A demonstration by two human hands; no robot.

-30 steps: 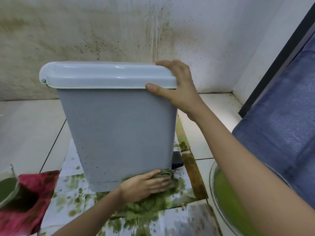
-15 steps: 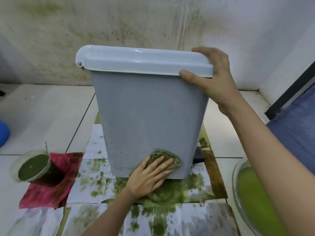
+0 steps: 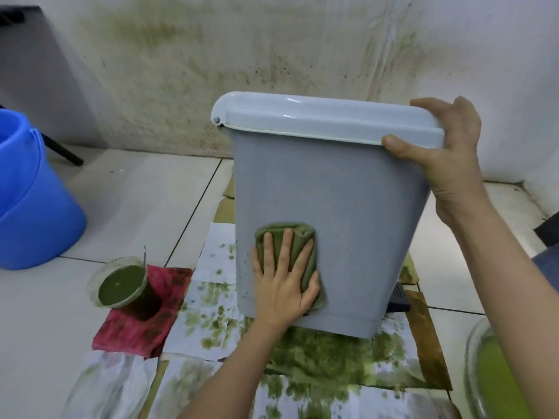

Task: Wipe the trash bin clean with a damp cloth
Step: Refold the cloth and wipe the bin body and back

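Observation:
A grey trash bin with a pale lid stands tilted on stained paper sheets. My right hand grips the lid's right end, thumb on the front rim. My left hand lies flat with spread fingers on a folded green cloth, pressing it against the bin's front wall low on the left side. Small dark specks dot the wall by its lower left edge.
A blue bucket stands at the left. A cup of dark green liquid sits on a red rag. A glass bowl of green liquid is at the lower right. Green-stained paper covers the tiled floor before a stained wall.
My left hand has slid the cloth up and to the left on the bin's front wall, from its bottom edge. The view has shifted left, revealing the blue bucket.

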